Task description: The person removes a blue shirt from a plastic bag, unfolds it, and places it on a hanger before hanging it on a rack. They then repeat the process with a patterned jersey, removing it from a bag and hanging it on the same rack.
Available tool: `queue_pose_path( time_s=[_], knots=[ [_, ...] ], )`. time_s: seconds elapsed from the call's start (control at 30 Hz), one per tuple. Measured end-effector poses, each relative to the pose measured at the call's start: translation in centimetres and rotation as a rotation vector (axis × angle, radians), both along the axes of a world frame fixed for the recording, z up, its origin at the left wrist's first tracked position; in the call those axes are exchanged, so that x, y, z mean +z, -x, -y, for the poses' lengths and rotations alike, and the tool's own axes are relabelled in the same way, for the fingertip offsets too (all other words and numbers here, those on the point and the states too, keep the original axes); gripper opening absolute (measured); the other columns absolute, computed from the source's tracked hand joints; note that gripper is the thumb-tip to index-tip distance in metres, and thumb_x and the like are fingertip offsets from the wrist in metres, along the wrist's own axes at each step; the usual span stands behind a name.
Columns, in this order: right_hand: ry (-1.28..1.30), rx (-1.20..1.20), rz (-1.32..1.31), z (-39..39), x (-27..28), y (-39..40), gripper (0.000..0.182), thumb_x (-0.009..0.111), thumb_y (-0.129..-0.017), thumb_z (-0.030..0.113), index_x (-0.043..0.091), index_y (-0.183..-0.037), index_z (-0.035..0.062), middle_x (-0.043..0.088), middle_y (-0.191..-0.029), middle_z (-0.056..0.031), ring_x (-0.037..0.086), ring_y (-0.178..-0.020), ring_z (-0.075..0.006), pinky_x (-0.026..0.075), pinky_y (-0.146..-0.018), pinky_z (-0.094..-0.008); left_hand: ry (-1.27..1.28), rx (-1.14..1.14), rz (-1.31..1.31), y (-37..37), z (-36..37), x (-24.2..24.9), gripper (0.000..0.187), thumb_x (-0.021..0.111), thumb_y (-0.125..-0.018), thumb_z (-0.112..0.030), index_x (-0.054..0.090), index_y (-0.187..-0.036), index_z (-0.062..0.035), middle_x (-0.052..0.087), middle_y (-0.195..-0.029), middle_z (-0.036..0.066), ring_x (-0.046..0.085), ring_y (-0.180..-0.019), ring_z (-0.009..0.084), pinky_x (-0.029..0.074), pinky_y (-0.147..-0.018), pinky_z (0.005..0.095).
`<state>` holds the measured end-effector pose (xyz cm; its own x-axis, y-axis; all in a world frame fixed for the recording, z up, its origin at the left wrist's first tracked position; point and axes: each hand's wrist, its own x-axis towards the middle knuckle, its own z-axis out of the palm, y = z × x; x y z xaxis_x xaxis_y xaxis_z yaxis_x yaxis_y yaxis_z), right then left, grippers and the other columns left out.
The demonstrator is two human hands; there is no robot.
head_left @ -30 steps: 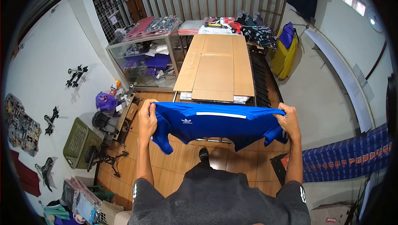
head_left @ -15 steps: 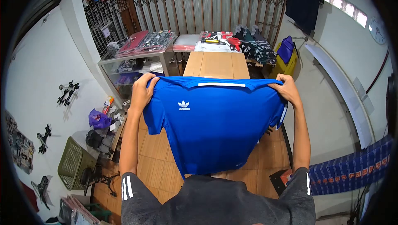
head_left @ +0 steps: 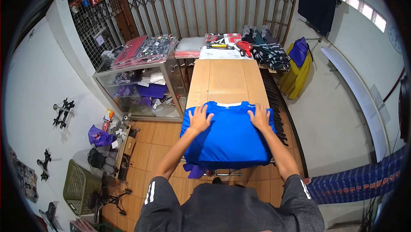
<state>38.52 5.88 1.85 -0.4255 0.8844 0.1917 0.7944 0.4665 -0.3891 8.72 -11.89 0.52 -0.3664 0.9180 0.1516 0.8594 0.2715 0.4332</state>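
Half a second ago the blue short-sleeved sports shirt [head_left: 229, 140] hung in the air, pinched at the shoulders; it now lies spread on the near end of the long cardboard-covered table [head_left: 227, 78], its hem and one sleeve drooping over the edge. The left hand [head_left: 199, 119] and right hand [head_left: 260, 117] lie open and flat on its upper part, gripping nothing. The thin fabric looks light, limp and slick, best taken at shoulders or hem. Beyond stand a glass display cabinet [head_left: 141, 84], a folding metal gate [head_left: 214, 1] and a wooden floor [head_left: 147, 142].
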Motion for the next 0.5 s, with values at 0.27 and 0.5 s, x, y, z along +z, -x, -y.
queue_pose_path(
  time_s=[0.27,0.5],
  knots=[
    [0.100,-0.099,0.228,-0.3,-1.3,3.3,0.085,0.050,-0.101,0.067,0.033,-0.168,0.0173,0.019,-0.176,-0.0216,0.010,-0.163,-0.0455,0.003,-0.124,-0.0744,0.158,0.133,-0.079,0.4,-3.4,-2.7,0.093,0.050,-0.095,-0.078,0.033,-0.168,-0.0236,0.021,-0.177,0.015,0.011,-0.162,0.0474,0.003,-0.123,0.0769],
    [0.098,-0.149,0.254,-4.4,-1.0,4.5,0.084,0.048,-0.101,0.068,0.031,-0.169,0.0209,0.018,-0.177,-0.0179,0.009,-0.164,-0.0427,0.003,-0.125,-0.0741,0.129,0.131,-0.065,2.9,-7.7,-2.7,0.095,0.050,-0.093,-0.080,0.032,-0.169,-0.0245,0.020,-0.178,0.013,0.010,-0.162,0.0466,0.002,-0.123,0.0760]
  ],
)
